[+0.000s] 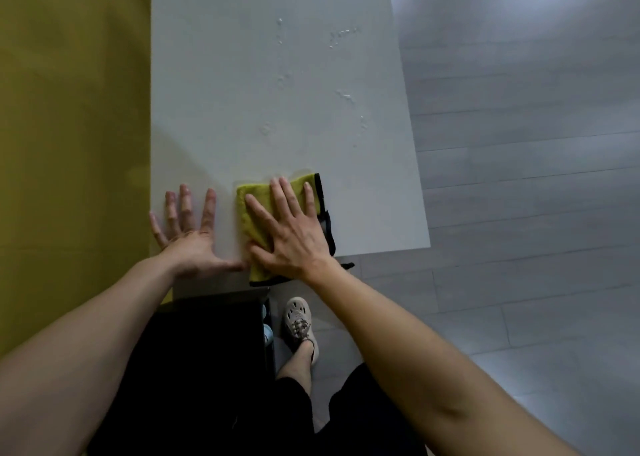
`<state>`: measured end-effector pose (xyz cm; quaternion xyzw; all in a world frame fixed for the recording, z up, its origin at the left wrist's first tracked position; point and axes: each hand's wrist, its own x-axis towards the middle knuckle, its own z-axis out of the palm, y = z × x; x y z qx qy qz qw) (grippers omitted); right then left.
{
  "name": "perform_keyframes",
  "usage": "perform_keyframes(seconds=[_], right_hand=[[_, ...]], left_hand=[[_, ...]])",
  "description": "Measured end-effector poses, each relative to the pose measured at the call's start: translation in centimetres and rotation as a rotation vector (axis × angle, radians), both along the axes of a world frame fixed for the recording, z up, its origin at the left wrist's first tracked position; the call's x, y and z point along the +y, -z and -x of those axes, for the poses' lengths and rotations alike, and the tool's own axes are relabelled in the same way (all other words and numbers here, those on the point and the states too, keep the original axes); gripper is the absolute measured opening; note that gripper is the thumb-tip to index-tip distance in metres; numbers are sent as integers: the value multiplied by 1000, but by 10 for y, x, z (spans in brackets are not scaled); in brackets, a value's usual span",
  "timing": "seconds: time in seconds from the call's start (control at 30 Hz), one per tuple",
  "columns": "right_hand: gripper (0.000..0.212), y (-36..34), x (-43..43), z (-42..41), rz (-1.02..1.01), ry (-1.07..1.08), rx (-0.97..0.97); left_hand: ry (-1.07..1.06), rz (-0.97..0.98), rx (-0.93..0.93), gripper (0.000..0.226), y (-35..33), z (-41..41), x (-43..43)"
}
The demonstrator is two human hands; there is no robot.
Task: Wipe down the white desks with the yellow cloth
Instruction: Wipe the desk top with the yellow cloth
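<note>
A white desk [270, 85] runs away from me, its near edge just below my hands. On it, close to that near edge, lies a folded yellow cloth [252, 210] with a black border, one end hanging over the edge. My right hand [291, 234] presses flat on the cloth with straight, spread fingers. My left hand [188, 234] rests flat on the bare desk just left of the cloth, fingers spread, thumb tip near the cloth. Small water droplets [344, 95] are scattered over the middle and far part of the desk.
A yellow wall or panel [72, 126] borders the desk's left side. Grey plank floor [519, 178] lies to the right and beyond the desk's right edge. A black cabinet [207, 345] stands under the near edge, next to my foot in a beige clog [298, 320].
</note>
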<state>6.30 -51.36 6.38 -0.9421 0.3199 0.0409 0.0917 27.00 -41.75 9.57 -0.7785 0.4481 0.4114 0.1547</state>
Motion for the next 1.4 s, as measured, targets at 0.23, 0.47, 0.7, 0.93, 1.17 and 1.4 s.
perform_keyframes(seconds=[0.23, 0.47, 0.7, 0.93, 1.17, 1.4], right_hand=[[94, 0, -84, 124, 20, 140, 13], [91, 1, -23, 70, 4, 391, -52], [91, 1, -62, 142, 23, 153, -19], [91, -14, 25, 33, -90, 485, -116], [91, 1, -41, 80, -76, 24, -96], [91, 2, -59, 81, 26, 659, -88]], left_hand=[[15, 17, 53, 171, -9, 4, 2], [14, 10, 28, 172, -8, 3, 3], [8, 29, 35, 169, -7, 5, 4], [8, 6, 2, 169, -6, 4, 5], [-18, 41, 16, 168, -7, 6, 4], [-22, 38, 22, 167, -8, 7, 3]])
